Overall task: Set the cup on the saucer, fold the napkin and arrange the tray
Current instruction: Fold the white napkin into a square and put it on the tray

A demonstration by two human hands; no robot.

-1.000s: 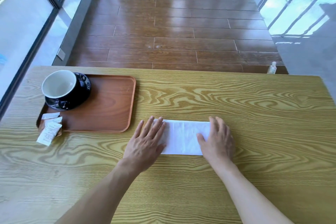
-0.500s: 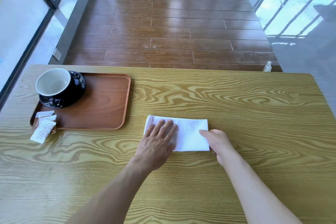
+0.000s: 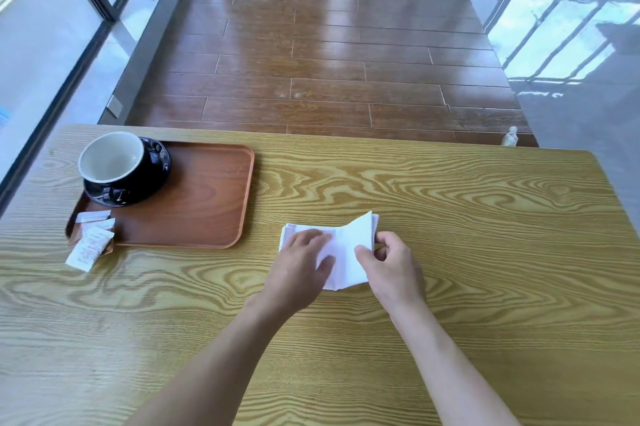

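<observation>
Folding the napkin (image 3: 346, 252) across its long axis, which runs left to right along the counter (image 3: 450, 204), directly ahead of the person and between the two hands. Left hand (image 3: 301, 266): flat and open, palm down, fingers spread over the left half of the napkin and pinning it to the counter. Right hand (image 3: 391, 266): closed in a pinch on the right end of the napkin, thumb on the upper face and the fingers curled behind the edge; this end stands lifted off the counter and tilted toward the left hand, while the left end lies flat. The right hand is thus the nearer one to the free edge, and the fold, by this reading, depends on carrying that edge leftward until it meets the edge under the left fingertips.

Tray (image 3: 207, 204): brown, rectangular, well apart from the napkin to the left, its long axis also left to right. It holds, in its far-left corner, the dark saucer (image 3: 152, 183) with the cup (image 3: 110, 162) set upright on it; the cup looks empty, white inside. Small white packets (image 3: 91, 238) occupy the near-left corner, one of them hanging over the tray rim onto the counter. The right part of the tray is bare, which suggests room for the folded napkin. Cup placement appears complete; the folding is in progress; the tray arrangement is not yet done.
</observation>
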